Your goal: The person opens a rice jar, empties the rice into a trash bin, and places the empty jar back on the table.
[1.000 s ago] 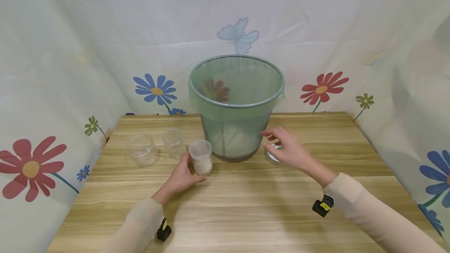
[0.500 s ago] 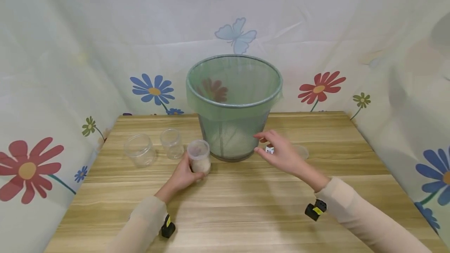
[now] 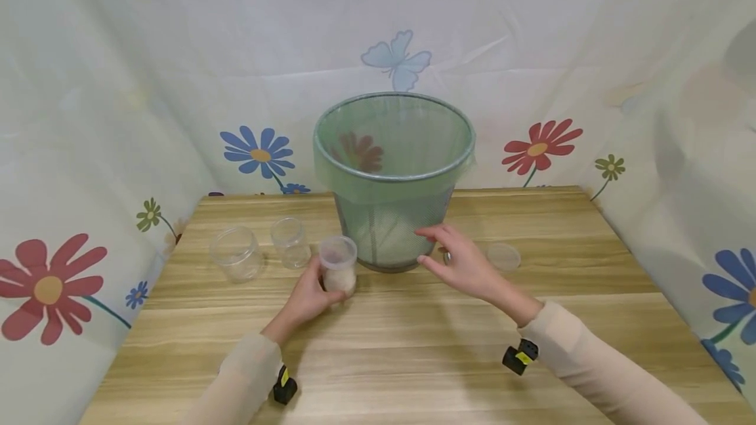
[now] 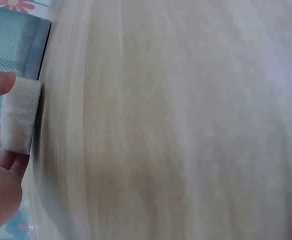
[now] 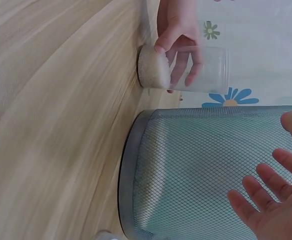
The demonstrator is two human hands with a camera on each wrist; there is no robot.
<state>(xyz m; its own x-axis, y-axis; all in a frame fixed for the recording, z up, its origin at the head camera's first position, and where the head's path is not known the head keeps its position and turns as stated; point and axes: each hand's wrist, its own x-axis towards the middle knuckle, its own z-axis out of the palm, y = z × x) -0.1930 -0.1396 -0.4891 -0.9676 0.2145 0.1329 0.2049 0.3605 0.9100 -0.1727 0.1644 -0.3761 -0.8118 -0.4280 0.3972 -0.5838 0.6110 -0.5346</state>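
Note:
My left hand (image 3: 307, 297) grips a clear plastic jar (image 3: 338, 261) low on its side, thumb in front. The jar stands upright on the table with its top uncovered, and white grains (image 5: 153, 67) fill its bottom part. In the left wrist view the thumb and fingers are curled round the grain-filled part of the jar (image 4: 20, 117). My right hand (image 3: 463, 264) hovers in front of the bin's right side, fingers spread and holding nothing. Behind it, a small round object (image 3: 447, 257) is mostly hidden. A clear flat disc like a lid (image 3: 504, 256) lies right of this hand.
A mesh wastebasket (image 3: 390, 228) with a green liner stands at the back middle, just behind the jar. Two clear empty containers, a wide one (image 3: 237, 256) and a narrower one (image 3: 292, 244), stand to the left. Flowered cloth (image 3: 266, 51) hangs around the wooden table (image 3: 378, 359).
My right hand has moved left from over the small round object towards the jar, uncovering the clear disc. The left hand keeps its grip on the jar in nearly the same place.

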